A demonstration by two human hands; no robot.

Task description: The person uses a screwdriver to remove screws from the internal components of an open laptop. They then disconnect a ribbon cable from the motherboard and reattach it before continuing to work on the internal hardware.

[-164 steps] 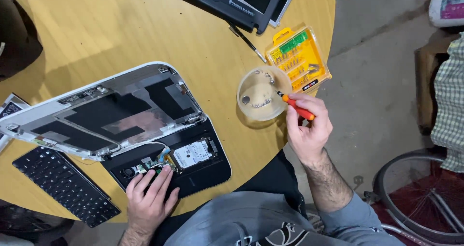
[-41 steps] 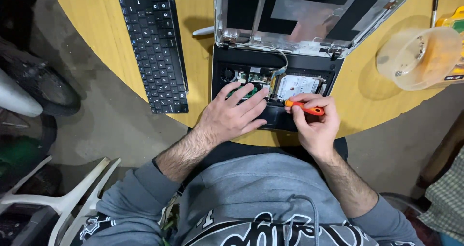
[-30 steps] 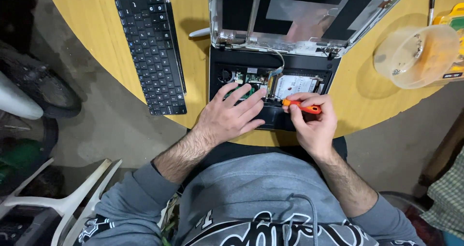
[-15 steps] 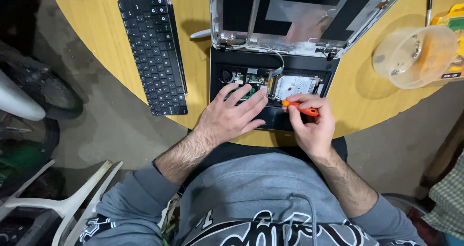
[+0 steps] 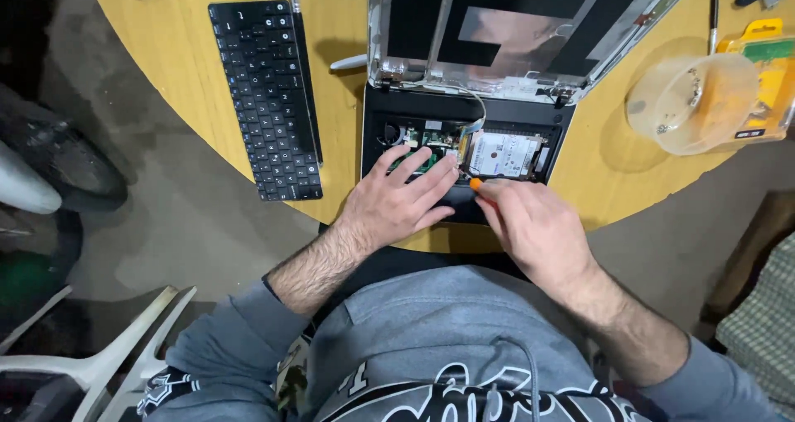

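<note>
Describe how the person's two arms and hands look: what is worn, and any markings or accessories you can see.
Both hands, left hand and right hand, are bare: no gloves, rings or watch visible. The forearms are hairy and uncovered, with grey sweatshirt sleeves pushed up toward the elbows. The left sleeve shows a dark inner cuff edge.

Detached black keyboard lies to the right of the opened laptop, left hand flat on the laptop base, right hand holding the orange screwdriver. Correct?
Not quite. The head view shows the keyboard to the left of the laptop. The rest holds: left hand on the base, right hand gripping the orange screwdriver.
</note>
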